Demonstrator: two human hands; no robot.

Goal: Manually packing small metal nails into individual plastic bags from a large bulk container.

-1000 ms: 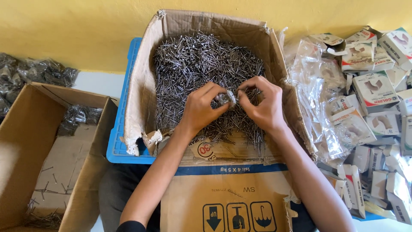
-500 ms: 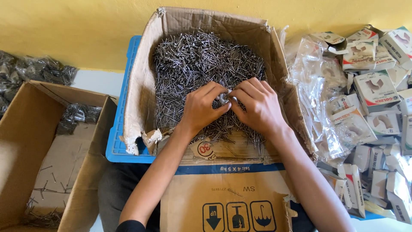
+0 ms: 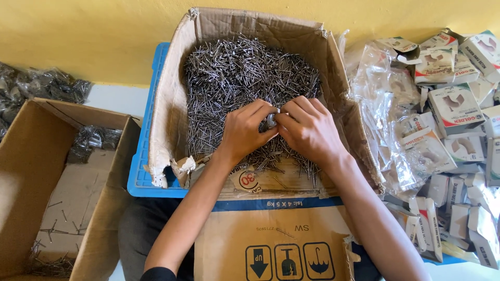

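Observation:
A torn cardboard box (image 3: 174, 104) holds a deep heap of steel nails (image 3: 234, 78). Over the near part of the heap, my left hand (image 3: 245, 130) and my right hand (image 3: 307, 130) are pressed together, fingers curled around a small clear plastic bag of nails (image 3: 271, 120). Only a sliver of that bag shows between my fingertips. Both forearms reach in from the bottom of the view.
The nail box rests on a blue plastic crate (image 3: 151, 156). To the left stands an open cardboard box (image 3: 47, 182) with filled nail bags (image 3: 94, 140) and loose nails. Empty clear bags (image 3: 380, 104) and several small flat printed cartons (image 3: 453, 109) are piled on the right. A yellow wall runs behind.
My right hand has closed in toward my left over the small bag, which now shows less between the fingers. Both hands stayed over the same spot on the nail heap.

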